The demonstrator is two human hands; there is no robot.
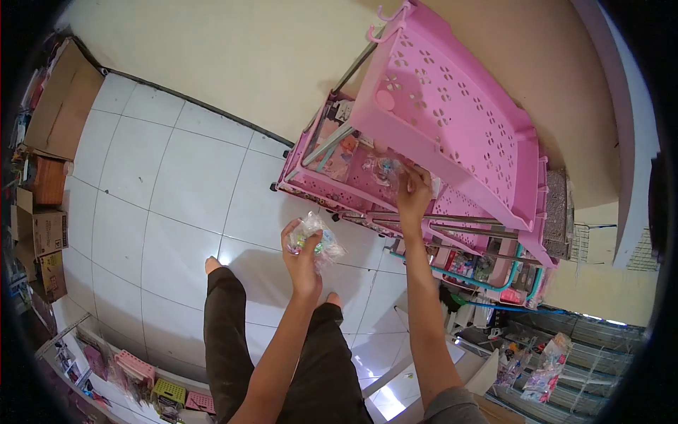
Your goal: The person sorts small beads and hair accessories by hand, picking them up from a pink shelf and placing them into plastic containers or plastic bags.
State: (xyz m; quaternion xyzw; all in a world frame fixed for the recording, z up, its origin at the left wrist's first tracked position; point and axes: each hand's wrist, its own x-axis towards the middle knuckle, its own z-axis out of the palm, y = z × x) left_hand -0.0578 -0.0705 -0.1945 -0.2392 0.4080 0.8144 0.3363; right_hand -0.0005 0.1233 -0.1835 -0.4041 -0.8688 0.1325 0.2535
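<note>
Beside the pink rack (pixel 452 120), left fingers (pixel 299 245) clasp a plastic packet (pixel 319 239).

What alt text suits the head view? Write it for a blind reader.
Seen from above, a standing person's left hand holds clear packets of colourful bits, while the right hand touches a lone packet on a shelf of a pink rack. A white tiled floor lies below.

Pink rack (pixel 452 120) with flower-shaped cutouts; white floor tiles (pixel 169 177); dark trousers (pixel 233 332); clear packet (pixel 314 240), perhaps with green and yellow bits inside.
</note>
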